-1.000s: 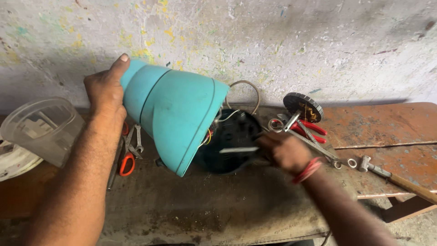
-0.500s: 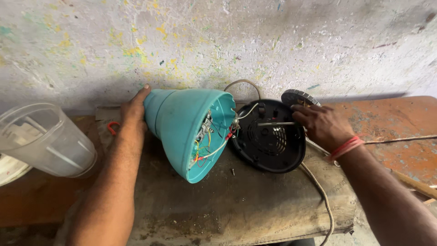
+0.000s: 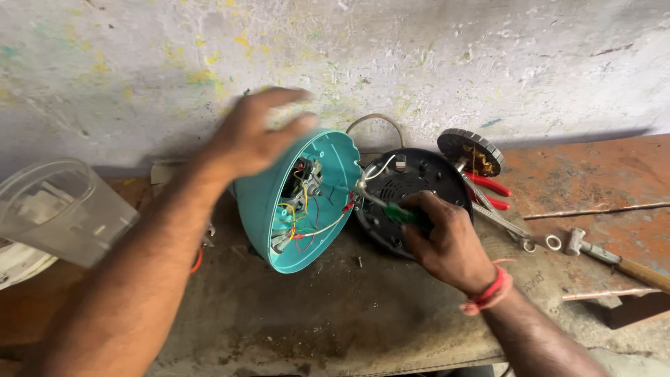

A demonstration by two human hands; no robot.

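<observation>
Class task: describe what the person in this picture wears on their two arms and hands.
Both forearms are bare, with no sleeves or gloves in view. The right hand has a red thread band around its wrist. The left hand is motion-blurred; no ring, watch or band shows on it.

Repair workshop, stained workbench [image 3: 293,328], pliers [image 3: 492,192], hammer [image 3: 614,260], scuffed wall [image 3: 419,63]

Your right hand [image 3: 447,241] grips a green screwdriver handle [image 3: 406,214], and a red band [image 3: 488,292] circles that wrist. The shell [image 3: 265,202] beside it is teal, with yellow, red and white wires [image 3: 301,218] inside. The round base plate [image 3: 412,185] is black. The pliers [image 3: 488,192] have red grips. The wall [image 3: 419,63] is grey-white, flecked with yellow and green. The bench [image 3: 600,174] is rust-brown. The jar [image 3: 63,209] is clear.
</observation>
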